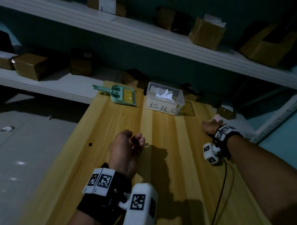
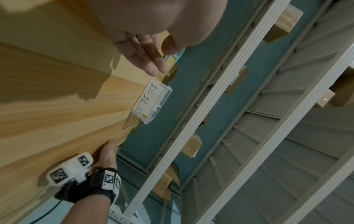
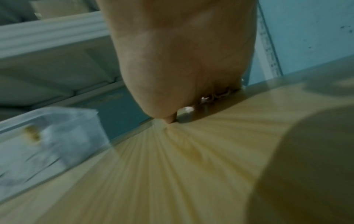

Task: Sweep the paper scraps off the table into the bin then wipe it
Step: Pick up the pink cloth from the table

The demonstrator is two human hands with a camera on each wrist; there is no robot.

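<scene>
A clear plastic bin (image 1: 164,99) with a handwritten label stands at the far end of the wooden table (image 1: 158,150); white paper scraps (image 1: 164,94) lie inside it. My left hand (image 1: 131,143) hovers over the table's middle, fingers relaxed and holding nothing; in the left wrist view the fingers (image 2: 147,60) point toward the bin (image 2: 151,101). My right hand (image 1: 211,126) lies at the table's far right edge with its fingers at a pink cloth (image 1: 216,118). The back of the hand hides how those fingers lie. The right wrist view is blurred.
A green dustpan with a brush (image 1: 122,95) lies left of the bin. White shelves (image 1: 152,34) with several cardboard boxes run behind the table. A black cable (image 1: 222,189) trails across the right side. Tiled floor (image 1: 11,153) lies to the left.
</scene>
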